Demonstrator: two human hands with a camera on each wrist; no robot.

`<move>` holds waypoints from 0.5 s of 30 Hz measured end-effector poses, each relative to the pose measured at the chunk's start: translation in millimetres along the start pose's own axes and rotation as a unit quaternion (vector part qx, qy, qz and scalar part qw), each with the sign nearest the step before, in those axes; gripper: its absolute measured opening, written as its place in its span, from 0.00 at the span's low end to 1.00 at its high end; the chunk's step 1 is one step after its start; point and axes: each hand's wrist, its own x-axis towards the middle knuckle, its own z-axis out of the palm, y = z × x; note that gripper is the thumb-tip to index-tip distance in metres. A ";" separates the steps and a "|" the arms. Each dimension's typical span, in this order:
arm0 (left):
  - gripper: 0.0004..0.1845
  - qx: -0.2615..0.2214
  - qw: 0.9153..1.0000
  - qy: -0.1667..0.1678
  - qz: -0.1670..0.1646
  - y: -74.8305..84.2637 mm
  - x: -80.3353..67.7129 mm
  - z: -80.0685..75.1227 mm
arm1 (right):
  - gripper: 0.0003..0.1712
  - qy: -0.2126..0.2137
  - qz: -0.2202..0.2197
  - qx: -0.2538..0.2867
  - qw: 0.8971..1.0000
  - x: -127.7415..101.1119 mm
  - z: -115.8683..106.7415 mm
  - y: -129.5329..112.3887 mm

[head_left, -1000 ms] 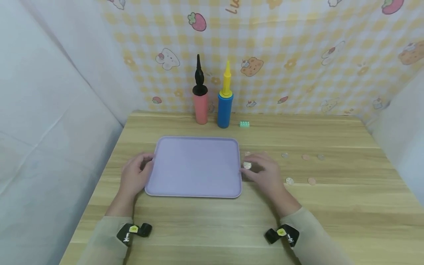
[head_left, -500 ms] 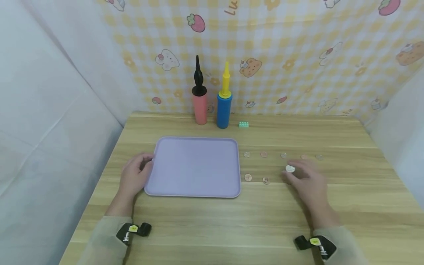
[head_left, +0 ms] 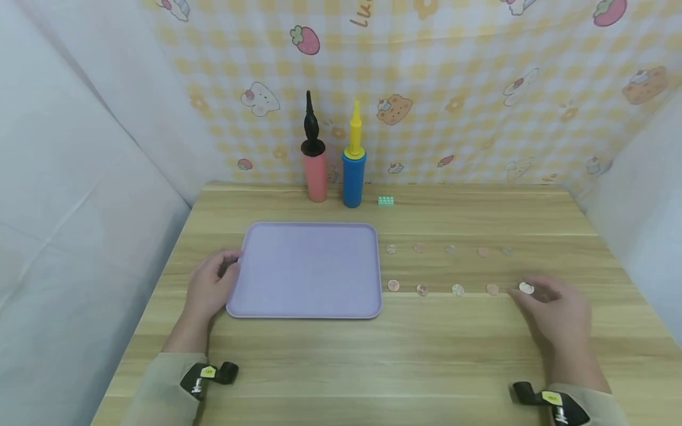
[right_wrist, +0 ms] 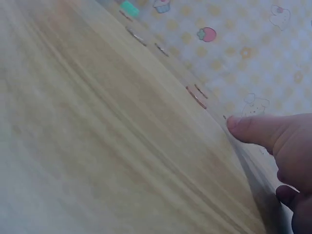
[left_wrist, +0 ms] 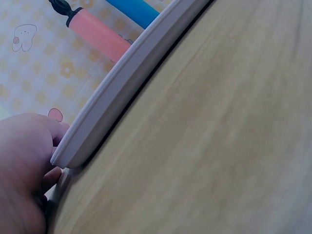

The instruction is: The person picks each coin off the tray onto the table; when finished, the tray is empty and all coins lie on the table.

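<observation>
In the head view my left hand [head_left: 209,285] holds the left edge of a lilac tray [head_left: 303,315]. The left wrist view has the tray rim [left_wrist: 109,90] at my thumb, with a fingertip lower down by the corner. Far to the right, my right hand [head_left: 559,310] pinches a silver coin [head_left: 526,288] between thumb and fingers at the right end of the front row. Whether the coin touches the table I cannot tell. In the right wrist view the thumb [right_wrist: 253,129] points to the left, and the held coin is hidden.
Copper and silver coins lie in two rows right of the tray, among them a copper coin [head_left: 492,290] and a silver one [head_left: 457,290]. Behind stand a pink hand pump [head_left: 315,177], a blue hand pump [head_left: 354,180] and a small green brick [head_left: 386,200].
My right hand has moved right from beside the tray, past the coins, with the silver coin between its fingers. The left hand has stayed at the tray; the head view has shifted slightly.
</observation>
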 end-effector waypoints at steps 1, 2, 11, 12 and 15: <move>0.14 0.000 1.000 -0.001 -0.002 -0.1 -0.1 -0.3 | 0.26 -0.003 -0.005 -0.004 1.000 0.1 -1.0 0.6; 0.14 -0.001 1.000 -0.002 -0.004 -0.3 -0.2 -0.4 | 0.26 -0.009 -0.010 -0.002 1.000 0.2 -1.7 0.4; 0.14 -0.004 1.000 -0.001 -0.008 0.6 -0.6 -0.5 | 0.25 -0.034 0.000 0.025 0.999 -1.5 0.6 -2.5; 0.14 -0.004 1.000 -0.002 -0.008 1.0 -0.5 -0.6 | 0.25 -0.036 0.002 0.026 0.999 -1.3 0.7 -1.8; 0.14 -0.001 1.000 -0.006 -0.009 1.5 -0.1 -1.4 | 0.24 -0.041 0.002 0.018 0.999 -1.1 1.3 -0.4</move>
